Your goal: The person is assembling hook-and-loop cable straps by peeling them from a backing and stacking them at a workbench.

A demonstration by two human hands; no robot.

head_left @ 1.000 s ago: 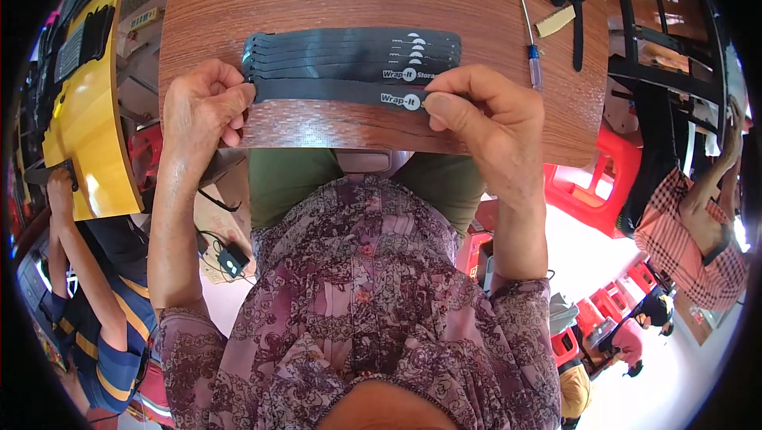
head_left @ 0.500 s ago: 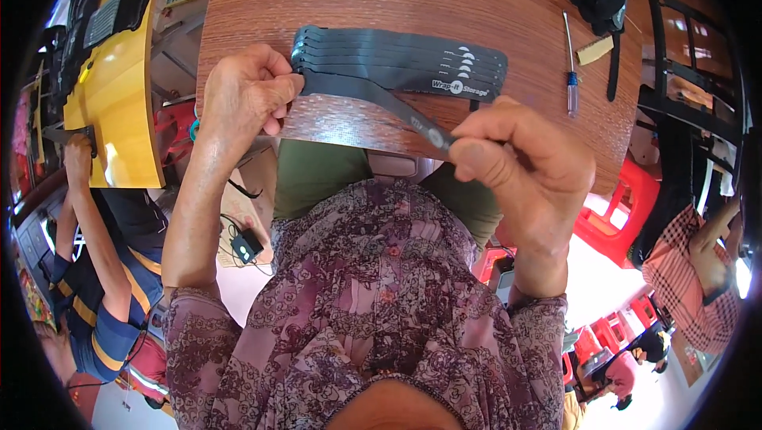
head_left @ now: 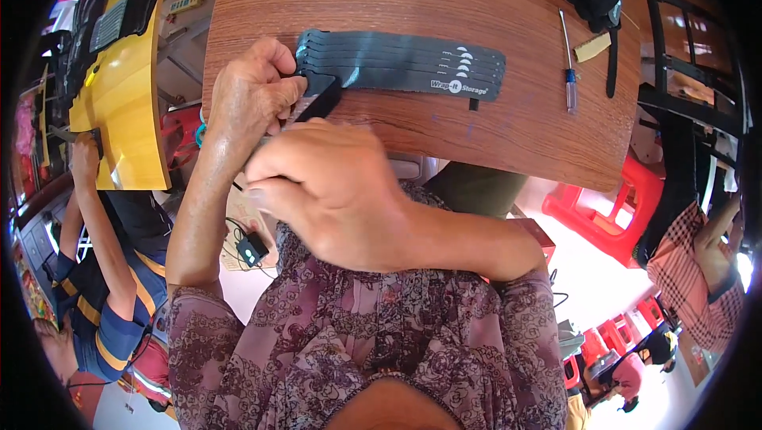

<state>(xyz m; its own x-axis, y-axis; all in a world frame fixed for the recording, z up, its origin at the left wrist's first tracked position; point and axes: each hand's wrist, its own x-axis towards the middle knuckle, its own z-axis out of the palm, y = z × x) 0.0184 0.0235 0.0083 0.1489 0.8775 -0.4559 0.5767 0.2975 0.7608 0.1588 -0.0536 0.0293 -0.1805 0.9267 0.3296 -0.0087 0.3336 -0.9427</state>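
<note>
Black strap (head_left: pixel 324 101) at 11 o'clock, bent back toward 8 o'clock by the surface's (head_left: pixel 444 1) near edge.
Its left end is pinched between thumb and fingers of the left hand (head_left: pixel 255 92), likely as an anchor for the bend. Right hand (head_left: pixel 321 196), at 9 o'clock, is curled over the free end; grip cannot be told, hidden and blurred. Flat strap stack (head_left: pixel 377 65) is laid at 12, overlapped, probably for easy one-by-one pickup. Screwdriver (head_left: pixel 570 84) and beige piece (head_left: pixel 592 47) are parked at 2, seemingly out of the way.
</note>
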